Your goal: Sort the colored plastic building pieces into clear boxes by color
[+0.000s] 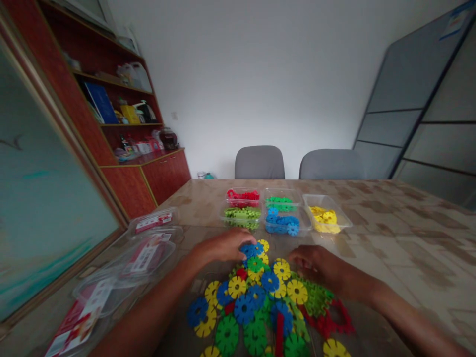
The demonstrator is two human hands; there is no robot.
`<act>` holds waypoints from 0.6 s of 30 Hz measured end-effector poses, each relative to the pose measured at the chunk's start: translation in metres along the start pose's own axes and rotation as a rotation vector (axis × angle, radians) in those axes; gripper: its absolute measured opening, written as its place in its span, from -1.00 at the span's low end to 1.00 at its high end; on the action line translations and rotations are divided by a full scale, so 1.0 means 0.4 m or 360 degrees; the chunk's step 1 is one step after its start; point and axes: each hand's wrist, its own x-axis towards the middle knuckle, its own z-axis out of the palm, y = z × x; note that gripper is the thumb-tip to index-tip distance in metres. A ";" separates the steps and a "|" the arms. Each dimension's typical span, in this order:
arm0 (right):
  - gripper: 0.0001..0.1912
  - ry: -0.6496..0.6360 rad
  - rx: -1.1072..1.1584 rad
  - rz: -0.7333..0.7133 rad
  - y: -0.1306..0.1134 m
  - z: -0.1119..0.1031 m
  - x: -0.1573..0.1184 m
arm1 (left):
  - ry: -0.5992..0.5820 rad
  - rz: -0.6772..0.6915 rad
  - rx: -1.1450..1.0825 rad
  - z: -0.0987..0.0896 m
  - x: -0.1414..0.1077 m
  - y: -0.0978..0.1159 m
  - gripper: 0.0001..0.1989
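Note:
A heap of flat notched discs in blue, yellow and green, mixed with red and light green pieces, covers the near middle of the table. My left hand (235, 244) is at the far left of this heap, its fingers curled round the edge of a blue disc (256, 249). To the right, my right hand (309, 260) hovers near a yellow disc (281, 268) and the light green pieces (316, 296); its fingers are bent and partly hidden, and what they hold, if anything, cannot be made out. Red pieces (336, 320) lie below my right forearm.
Behind the heap stand clear boxes of red (243, 198), light green (242, 216), green (280, 204), blue (281, 224) and yellow pieces (324, 218). Clear lids with labels (148, 253) lie at the left. Two grey chairs (259, 162) stand beyond the table.

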 end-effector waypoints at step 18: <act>-0.86 0.0023 -0.0130 -0.0055 -0.017 0.008 -0.007 | -0.0083 -0.0219 -0.0073 0.014 -0.008 -0.019 -0.50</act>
